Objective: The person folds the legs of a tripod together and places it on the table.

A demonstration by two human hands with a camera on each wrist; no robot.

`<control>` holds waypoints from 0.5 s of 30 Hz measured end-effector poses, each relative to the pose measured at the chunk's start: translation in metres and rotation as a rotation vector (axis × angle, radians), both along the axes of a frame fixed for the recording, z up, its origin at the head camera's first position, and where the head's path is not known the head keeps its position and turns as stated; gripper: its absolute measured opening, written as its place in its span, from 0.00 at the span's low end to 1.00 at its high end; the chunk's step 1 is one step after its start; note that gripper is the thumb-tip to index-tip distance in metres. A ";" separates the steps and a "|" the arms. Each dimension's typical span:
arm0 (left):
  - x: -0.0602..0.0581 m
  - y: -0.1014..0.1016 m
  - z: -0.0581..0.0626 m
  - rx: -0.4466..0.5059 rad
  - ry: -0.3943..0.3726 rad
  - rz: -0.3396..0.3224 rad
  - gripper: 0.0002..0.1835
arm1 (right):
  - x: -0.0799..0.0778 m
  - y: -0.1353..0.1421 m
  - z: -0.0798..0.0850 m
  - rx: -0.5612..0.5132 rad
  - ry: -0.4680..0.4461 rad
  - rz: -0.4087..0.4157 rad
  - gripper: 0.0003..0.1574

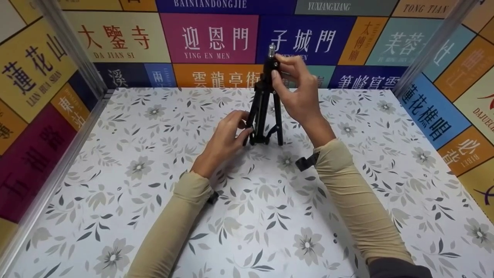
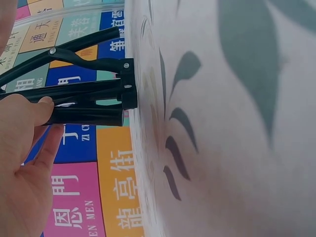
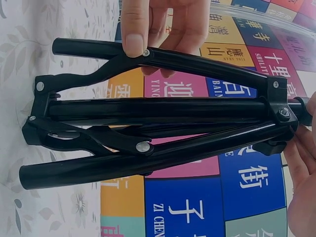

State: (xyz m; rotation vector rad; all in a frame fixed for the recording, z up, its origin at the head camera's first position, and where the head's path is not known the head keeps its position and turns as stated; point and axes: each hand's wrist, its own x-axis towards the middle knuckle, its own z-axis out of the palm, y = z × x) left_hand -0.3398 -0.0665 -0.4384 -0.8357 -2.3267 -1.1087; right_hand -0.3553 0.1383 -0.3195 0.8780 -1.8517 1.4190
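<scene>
A small black tripod [image 1: 262,112] stands upright over the far half of the table, its legs partly spread, with a silver stud [image 1: 272,49] at the top. My right hand [image 1: 300,90] grips the tripod's head between thumb and fingers. Lower down, my left hand [image 1: 224,137] pinches one leg from the left side. In the right wrist view, the left thumb [image 3: 134,44] presses on that leg near a brace rivet, and the folding braces [image 3: 98,136] join the legs to the centre column. The left wrist view shows the lower leg ends [image 2: 116,116] close over the tabletop.
A white floral sheet [image 1: 154,216] covers the table. Printed panels with Chinese lettering [image 1: 210,38] wall the back and both sides, with metal posts at the corners. A dark wrist camera [image 1: 307,162] shows below the right wrist.
</scene>
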 end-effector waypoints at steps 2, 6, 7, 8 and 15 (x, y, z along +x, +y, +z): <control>0.000 0.000 0.000 0.001 0.011 -0.003 0.15 | 0.005 -0.002 0.004 0.003 0.010 0.002 0.17; -0.001 0.001 0.000 0.009 0.019 -0.006 0.14 | 0.008 -0.002 0.006 0.004 0.008 0.008 0.17; -0.001 0.001 0.000 0.013 0.018 -0.006 0.14 | 0.008 -0.002 0.006 0.004 0.002 0.008 0.17; -0.002 0.002 0.000 0.015 0.017 -0.005 0.14 | 0.008 -0.002 0.006 0.004 -0.004 0.008 0.17; -0.003 0.004 -0.001 0.021 0.000 -0.003 0.14 | 0.007 -0.002 0.004 0.007 0.009 0.008 0.17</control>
